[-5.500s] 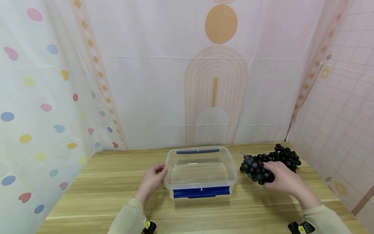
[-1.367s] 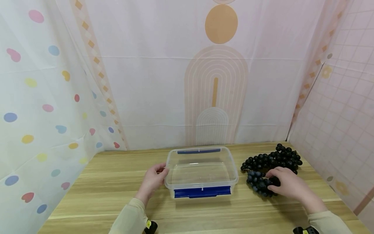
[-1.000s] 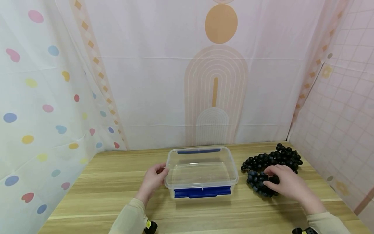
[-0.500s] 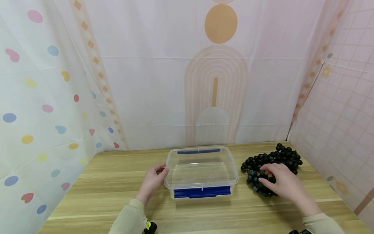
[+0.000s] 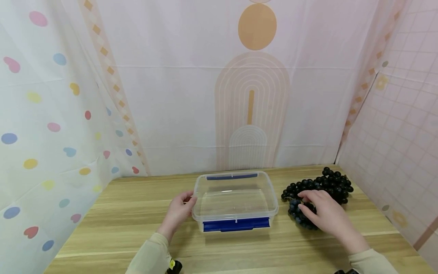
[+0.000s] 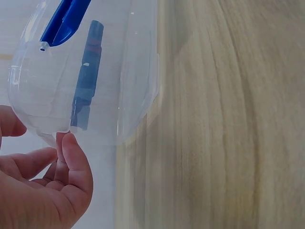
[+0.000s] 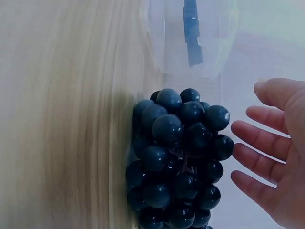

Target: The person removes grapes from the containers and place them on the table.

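Observation:
A clear plastic food container with blue latches stands mid-table. At its left side my left hand grips the rim between thumb and fingers; the left wrist view shows the fingertips against the container's corner. Two bunches of dark grapes lie to the right. The front bunch is under my right hand, which partly hides it in the head view. Relaxed and slightly bent, the right fingers are spread beside these grapes with a gap between, holding nothing. The rear bunch lies just behind.
Everything stands on a wood-grain table. A patterned curtain hangs along the table's back edge, with a dotted cloth on the left and a checked one on the right.
Earlier my right hand held the front grape bunch against the rear one. Now that bunch lies nearer me, released, and the hand has shifted up and left above it. The left hand stays put.

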{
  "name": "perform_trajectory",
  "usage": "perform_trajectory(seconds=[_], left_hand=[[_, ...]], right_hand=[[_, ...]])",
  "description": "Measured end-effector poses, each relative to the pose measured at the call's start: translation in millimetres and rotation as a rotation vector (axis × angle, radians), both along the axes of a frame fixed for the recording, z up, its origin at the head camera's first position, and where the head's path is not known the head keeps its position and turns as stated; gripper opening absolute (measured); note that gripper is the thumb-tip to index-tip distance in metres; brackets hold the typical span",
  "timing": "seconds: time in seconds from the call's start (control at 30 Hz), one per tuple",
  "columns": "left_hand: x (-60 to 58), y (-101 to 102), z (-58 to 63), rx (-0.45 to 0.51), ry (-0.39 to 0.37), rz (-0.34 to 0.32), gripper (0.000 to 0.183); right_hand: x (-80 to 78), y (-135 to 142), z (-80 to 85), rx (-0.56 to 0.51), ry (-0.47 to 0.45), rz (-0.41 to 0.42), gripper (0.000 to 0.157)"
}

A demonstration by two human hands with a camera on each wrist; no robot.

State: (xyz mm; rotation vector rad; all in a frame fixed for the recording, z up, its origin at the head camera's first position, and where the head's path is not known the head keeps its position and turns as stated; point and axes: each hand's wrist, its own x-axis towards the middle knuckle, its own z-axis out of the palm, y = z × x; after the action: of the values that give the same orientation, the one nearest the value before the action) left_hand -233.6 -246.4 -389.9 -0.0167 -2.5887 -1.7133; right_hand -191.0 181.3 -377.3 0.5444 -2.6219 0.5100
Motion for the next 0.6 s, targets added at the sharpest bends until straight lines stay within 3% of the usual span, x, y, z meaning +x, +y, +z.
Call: perform_trajectory(seconds=[0.4, 0.6], left_hand=[[2.6, -2.9, 2.4, -0.014, -0.044, -0.011, 0.048], [5.3, -8.4, 3.3, -0.061, -0.008, -0.01, 0.053]], right_hand=[[1.5, -10.1, -0.1, 0.024, 0.035, 0.021, 0.028], [1.5, -13.5, -1.3, 0.017, 0.078, 0.051, 0.028]])
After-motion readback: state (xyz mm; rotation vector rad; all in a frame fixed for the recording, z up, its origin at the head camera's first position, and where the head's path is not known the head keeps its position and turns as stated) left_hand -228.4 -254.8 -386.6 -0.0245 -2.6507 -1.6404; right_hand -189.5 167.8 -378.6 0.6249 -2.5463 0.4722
